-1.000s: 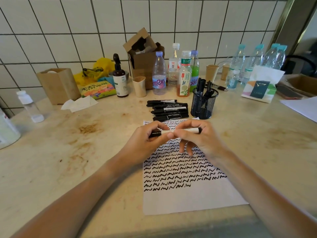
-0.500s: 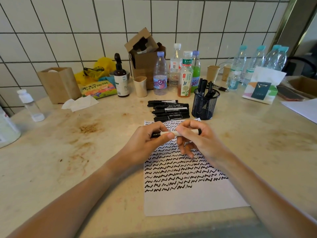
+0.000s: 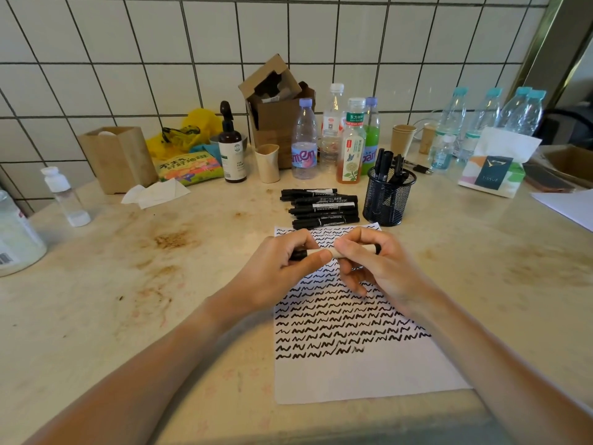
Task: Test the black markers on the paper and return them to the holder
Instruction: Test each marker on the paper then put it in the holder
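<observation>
Both hands hold one marker level above the top of the paper. My left hand grips its black left end; my right hand pinches its white barrel. The sheet carries several rows of black squiggles. A pile of several black markers lies just beyond the paper. To the right of the pile stands a black mesh holder with a few markers upright in it.
Bottles, a brown spray bottle, paper cups, an open cardboard box and a snack bag crowd the back by the tiled wall. A tissue pack sits at the right, a crumpled tissue at the left.
The hands and marker stay in nearly the same place over the paper; the fingers have shifted only slightly along the barrel.
</observation>
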